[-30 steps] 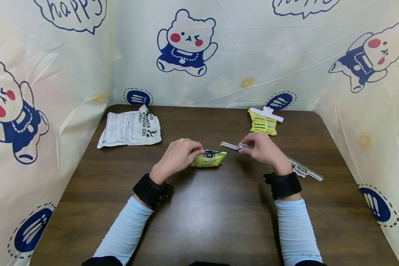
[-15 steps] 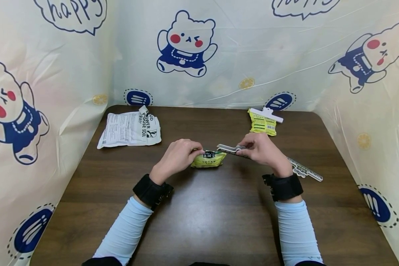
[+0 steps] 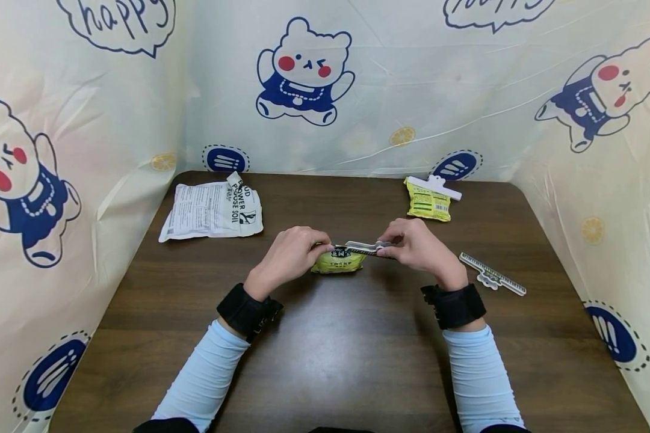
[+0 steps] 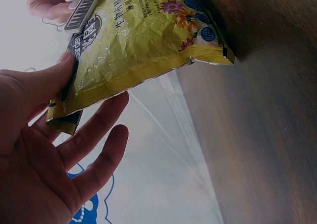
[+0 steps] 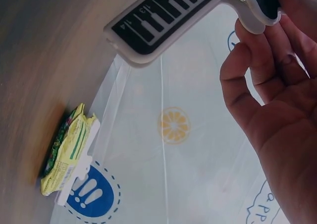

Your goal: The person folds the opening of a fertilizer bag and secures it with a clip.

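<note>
My left hand (image 3: 292, 252) pinches the folded top corner of a yellow packet (image 3: 338, 262), which stands on the table. Flowers and dark lettering are printed on the packet (image 4: 133, 40) in the left wrist view; the other fingers are spread beneath the fold. From the right, my right hand (image 3: 419, 245) holds a bag clip (image 3: 364, 247) between thumb and fingers. Its tip lies along the packet's top edge; whether the fold is inside its jaws I cannot tell. In the right wrist view the clip (image 5: 161, 23) carries a black-and-white, piano-key-like ruler print.
A second ruler-printed clip (image 3: 493, 275) lies to the right of my right hand. At the back right is another yellow packet (image 3: 429, 202) with a white clip (image 3: 439, 186) across its top. A white soil bag (image 3: 211, 210) lies at the back left of the brown table (image 3: 325, 361).
My right hand has moved left with the clip, from beside the packet to over its top edge. The loose clip on the right is now fully uncovered. My left hand has stayed put.
</note>
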A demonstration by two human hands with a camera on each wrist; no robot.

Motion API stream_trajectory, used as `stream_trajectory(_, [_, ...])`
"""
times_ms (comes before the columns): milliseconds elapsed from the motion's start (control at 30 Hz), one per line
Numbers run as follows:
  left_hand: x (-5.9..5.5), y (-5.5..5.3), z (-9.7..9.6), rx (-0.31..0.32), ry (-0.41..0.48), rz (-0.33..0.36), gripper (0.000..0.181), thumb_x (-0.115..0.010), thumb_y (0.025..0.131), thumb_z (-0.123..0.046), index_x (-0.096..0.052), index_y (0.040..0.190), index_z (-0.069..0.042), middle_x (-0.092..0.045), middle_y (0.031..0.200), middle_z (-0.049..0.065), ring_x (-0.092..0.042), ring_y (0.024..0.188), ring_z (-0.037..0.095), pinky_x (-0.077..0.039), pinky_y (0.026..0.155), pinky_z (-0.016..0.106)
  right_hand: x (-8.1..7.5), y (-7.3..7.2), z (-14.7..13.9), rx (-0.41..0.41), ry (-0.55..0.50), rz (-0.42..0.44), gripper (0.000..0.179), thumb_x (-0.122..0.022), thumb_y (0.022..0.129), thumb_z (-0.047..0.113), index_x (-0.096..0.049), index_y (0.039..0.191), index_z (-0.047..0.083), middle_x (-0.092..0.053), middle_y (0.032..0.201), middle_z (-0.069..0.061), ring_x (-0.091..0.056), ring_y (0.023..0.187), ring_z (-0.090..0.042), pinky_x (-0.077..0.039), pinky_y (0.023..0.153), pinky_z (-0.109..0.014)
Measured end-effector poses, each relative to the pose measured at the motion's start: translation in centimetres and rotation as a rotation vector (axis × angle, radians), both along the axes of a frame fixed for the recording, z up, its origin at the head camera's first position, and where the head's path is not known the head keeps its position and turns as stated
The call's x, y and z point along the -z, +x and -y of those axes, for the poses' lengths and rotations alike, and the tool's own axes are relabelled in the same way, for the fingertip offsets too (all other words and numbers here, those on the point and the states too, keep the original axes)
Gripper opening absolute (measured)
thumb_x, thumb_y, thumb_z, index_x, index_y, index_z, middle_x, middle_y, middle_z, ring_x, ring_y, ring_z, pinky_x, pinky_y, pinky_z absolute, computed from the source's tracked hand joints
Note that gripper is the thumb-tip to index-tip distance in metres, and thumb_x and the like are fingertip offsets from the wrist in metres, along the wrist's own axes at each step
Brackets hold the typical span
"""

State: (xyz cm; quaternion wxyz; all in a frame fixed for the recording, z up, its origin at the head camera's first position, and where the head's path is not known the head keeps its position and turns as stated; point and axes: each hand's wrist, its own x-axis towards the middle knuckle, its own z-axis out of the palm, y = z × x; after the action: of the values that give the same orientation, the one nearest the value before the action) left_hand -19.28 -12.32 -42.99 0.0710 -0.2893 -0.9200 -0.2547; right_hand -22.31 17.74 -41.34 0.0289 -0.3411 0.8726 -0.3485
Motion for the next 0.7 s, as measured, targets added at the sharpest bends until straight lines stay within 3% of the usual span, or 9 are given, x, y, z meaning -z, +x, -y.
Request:
stream_trajectory(167, [0.13, -0.06, -0.02, 0.004, 0.009, -0.006, 0.012, -0.069, 0.102, -0.021, -0.080, 0.096, -0.020, -0.076, 0.086, -0.004, -0.063, 0.072, 0.013, -0.052, 0.062, 0.038, 0.00, 0.12, 0.31, -0.019, -0.003, -0.024, 0.008, -0.086, 0.085, 0.006, -0.081, 0.091, 0.008, -0.070, 0.082, -0.005, -0.057, 0.074, -0.020, -0.049, 0.064, -0.039])
stream_trajectory(700, [-0.04, 0.00, -0.11, 0.003, 0.005, 0.000, 0.012, -0.069, 0.103, -0.021, -0.080, 0.096, -0.019, -0.077, 0.088, -0.003, -0.064, 0.074, 0.014, -0.054, 0.063, 0.039, -0.14, 0.24, 0.79, -0.015, 0.000, 0.024, 0.013, -0.085, 0.086, 0.008, -0.082, 0.099, 0.007, -0.071, 0.087, -0.006, -0.057, 0.078, -0.025, -0.050, 0.067, -0.040])
